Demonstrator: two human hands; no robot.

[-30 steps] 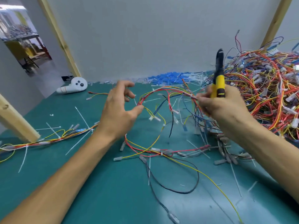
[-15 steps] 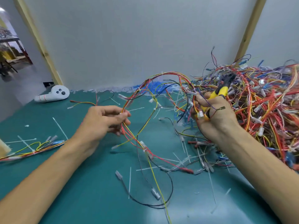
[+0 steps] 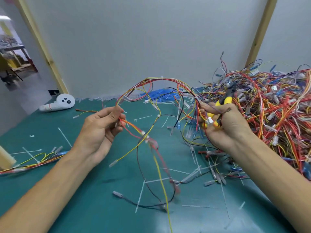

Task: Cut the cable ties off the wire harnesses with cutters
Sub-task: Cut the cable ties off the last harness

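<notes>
A wire harness (image 3: 151, 84) of red, yellow and black wires arcs in the air between my two hands. My left hand (image 3: 101, 130) pinches its left strand, just above a white cable tie (image 3: 143, 133) that binds the wires. My right hand (image 3: 223, 126) grips the yellow-handled cutters (image 3: 224, 100), black jaws pointing up and away, and also holds the harness's right end with a white connector (image 3: 210, 121). Loose harness ends hang down to the green mat (image 3: 84, 207).
A big heap of tangled harnesses (image 3: 277, 111) fills the right side of the mat. Cut white ties (image 3: 168, 179) litter the middle. A done harness (image 3: 33, 160) lies at the left, a white controller (image 3: 58, 103) at the back left, blue bits (image 3: 156, 95) by the wall.
Both hands have lifted the harness higher off the mat and spread it into a wider arc. My left hand keeps its pinch; the cutters stay tilted in my right hand.
</notes>
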